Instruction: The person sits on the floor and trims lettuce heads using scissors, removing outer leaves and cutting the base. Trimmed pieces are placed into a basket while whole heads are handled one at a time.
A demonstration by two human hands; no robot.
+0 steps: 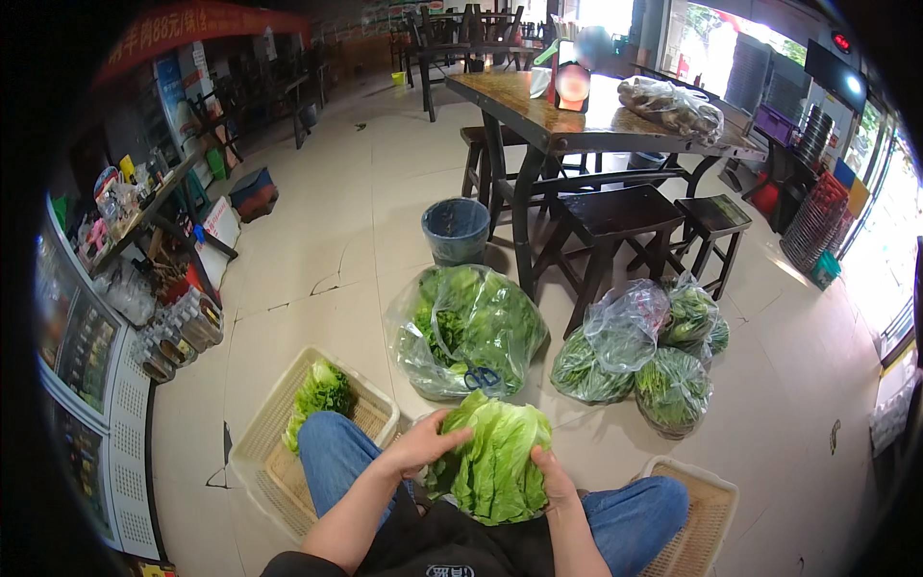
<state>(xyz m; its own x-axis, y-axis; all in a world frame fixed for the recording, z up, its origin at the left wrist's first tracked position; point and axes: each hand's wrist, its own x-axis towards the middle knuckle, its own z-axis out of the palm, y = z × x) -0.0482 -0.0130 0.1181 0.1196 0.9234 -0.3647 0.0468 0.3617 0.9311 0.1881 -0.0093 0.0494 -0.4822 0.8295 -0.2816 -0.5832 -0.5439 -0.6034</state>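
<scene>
A head of leafy green lettuce [502, 461] is held between my two hands above my lap. My left hand [427, 445] lies at its upper left side, thumb over the leaves. At the lower right side, my right hand [554, 477] grips it with the thumb in front. Just beyond is a large clear plastic bag of greens [469, 324], with blue-handled scissors [482, 376] resting on its near side. Left of my knee, a cream plastic basket [249, 454] holds some lettuce [321, 393]. Another basket [721, 516] stands beside my right knee; its visible part shows no greens.
Several bagged bunches of greens [670, 389] lie on the floor at the right. A dark bucket [456, 231] stands behind the large bag, near a wooden table [519, 94] and stools [616, 209]. Bottles [180, 335] and a glass-fronted cabinet [83, 360] are at the left.
</scene>
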